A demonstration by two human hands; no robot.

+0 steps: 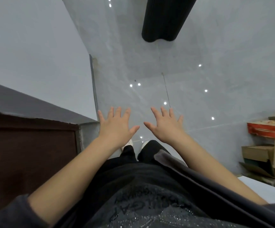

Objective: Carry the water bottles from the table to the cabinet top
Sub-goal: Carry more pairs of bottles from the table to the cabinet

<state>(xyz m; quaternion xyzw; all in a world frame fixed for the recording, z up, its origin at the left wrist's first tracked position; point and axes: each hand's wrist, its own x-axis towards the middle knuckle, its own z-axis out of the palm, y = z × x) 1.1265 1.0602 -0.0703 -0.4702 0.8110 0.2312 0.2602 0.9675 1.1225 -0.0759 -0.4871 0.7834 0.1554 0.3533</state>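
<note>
No water bottle shows in the head view. My left hand [115, 125] and my right hand [165, 124] are stretched out in front of me over the grey tiled floor, palms down, fingers spread, each holding nothing. A dark brown wooden cabinet [29, 152] stands at my left, close to my left forearm; only its side and edge show. A white table corner [265, 188] pokes in at the lower right, beside my right forearm.
A grey wall [34, 51] runs along the left. Cardboard boxes [265, 155] and a red box [268, 129] are stacked at the right. A black ribbed object [164, 18] stands on the floor ahead. My feet [138, 145] are below my hands.
</note>
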